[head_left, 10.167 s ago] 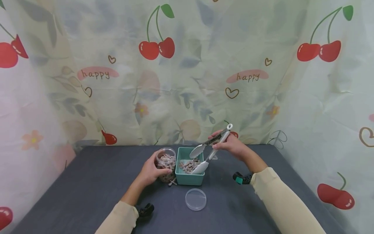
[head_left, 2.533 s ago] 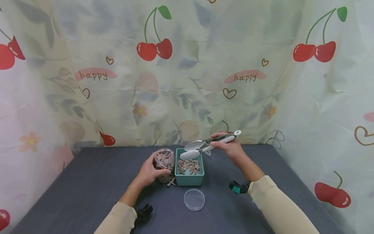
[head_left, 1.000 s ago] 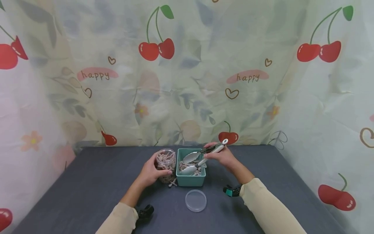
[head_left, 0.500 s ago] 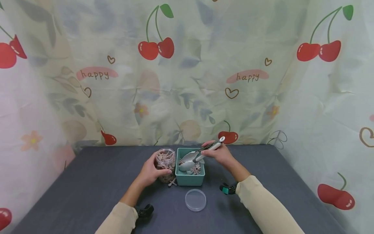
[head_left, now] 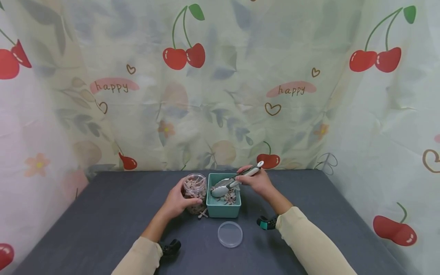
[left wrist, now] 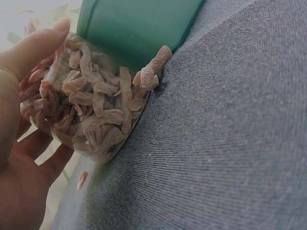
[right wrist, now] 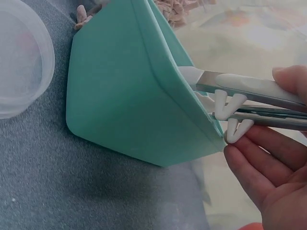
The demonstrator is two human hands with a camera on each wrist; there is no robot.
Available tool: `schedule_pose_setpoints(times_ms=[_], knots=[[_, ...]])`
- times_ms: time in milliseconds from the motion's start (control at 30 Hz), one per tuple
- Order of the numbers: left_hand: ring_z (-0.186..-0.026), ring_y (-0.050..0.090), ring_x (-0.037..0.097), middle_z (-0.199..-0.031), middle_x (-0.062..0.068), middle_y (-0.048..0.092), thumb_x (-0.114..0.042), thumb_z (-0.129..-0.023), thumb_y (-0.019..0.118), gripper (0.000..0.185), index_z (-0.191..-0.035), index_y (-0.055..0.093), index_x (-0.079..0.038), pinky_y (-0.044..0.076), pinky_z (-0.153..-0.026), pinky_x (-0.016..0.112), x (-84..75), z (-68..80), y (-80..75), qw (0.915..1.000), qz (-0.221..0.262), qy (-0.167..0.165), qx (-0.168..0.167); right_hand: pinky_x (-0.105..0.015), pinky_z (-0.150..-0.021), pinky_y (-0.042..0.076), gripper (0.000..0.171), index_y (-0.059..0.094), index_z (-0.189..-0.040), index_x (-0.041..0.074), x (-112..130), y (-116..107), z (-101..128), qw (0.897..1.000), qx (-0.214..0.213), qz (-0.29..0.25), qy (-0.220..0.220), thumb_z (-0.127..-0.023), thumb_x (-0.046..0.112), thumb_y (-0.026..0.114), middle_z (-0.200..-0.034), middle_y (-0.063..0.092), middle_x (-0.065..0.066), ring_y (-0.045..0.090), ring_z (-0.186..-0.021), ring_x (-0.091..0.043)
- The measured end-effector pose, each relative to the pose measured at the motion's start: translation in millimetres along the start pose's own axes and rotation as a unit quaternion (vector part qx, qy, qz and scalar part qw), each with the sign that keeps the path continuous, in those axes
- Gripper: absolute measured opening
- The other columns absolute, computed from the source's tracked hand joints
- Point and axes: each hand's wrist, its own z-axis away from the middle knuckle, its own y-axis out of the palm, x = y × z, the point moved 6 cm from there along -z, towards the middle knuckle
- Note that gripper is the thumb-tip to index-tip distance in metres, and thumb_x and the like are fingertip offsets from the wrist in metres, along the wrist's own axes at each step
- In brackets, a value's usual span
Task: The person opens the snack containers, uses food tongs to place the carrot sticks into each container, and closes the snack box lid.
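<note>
Fingers of your left hand (head_left: 177, 200) curl round the clear jar (head_left: 194, 193) on the grey table (head_left: 103, 221), just left of the teal box (head_left: 223, 208) — rigid, light, slick plastic, so hold it by the wall. Your right hand (head_left: 259, 182) pinches the tongs (head_left: 233, 181) nearly closed by the white handles, tips down in the box. Squeeze gently — the dried pieces (head_left: 229, 198) look light, brittle and loose, and one (left wrist: 152, 72) lies between jar and box.

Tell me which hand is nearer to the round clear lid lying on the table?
Left, by a small margin. The left hand holds the jar, up-left of the lid; the right hand holds tongs over the teal box, farther back.
</note>
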Motion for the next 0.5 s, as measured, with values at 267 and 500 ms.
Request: schedule_pose_setpoints(times_ms=[267, 500], knots=[[-0.111, 0.055, 0.025, -0.127, 0.012, 0.055, -0.030, -0.070, 0.089, 0.091, -0.146, 0.040, -0.017, 0.046, -0.088, 0.042, 0.7, 0.3, 0.8, 1.0000, 0.000, -0.004, 0.003, -0.039, -0.073, 0.055, 0.025, 0.070, -0.100, -0.002, -15, -3, -8, 0.999, -0.027, -0.017, -0.011, -0.080, 0.010, 0.080, -0.091, 0.069, -0.009, 0.067, -0.080, -0.020], [-0.110, 0.056, 0.024, -0.125, 0.012, 0.056, -0.030, -0.070, 0.089, 0.091, -0.145, 0.041, -0.017, 0.046, -0.088, 0.042, 0.0, -0.3, -0.4, 1.0000, -0.004, -0.003, 0.000, -0.045, -0.073, 0.055, 0.026, 0.069, -0.101, -0.005, -4, -11, -4, 0.998, -0.044, -0.025, -0.034, -0.081, 0.008, 0.079, -0.092, 0.070, -0.013, 0.069, -0.079, -0.021]])
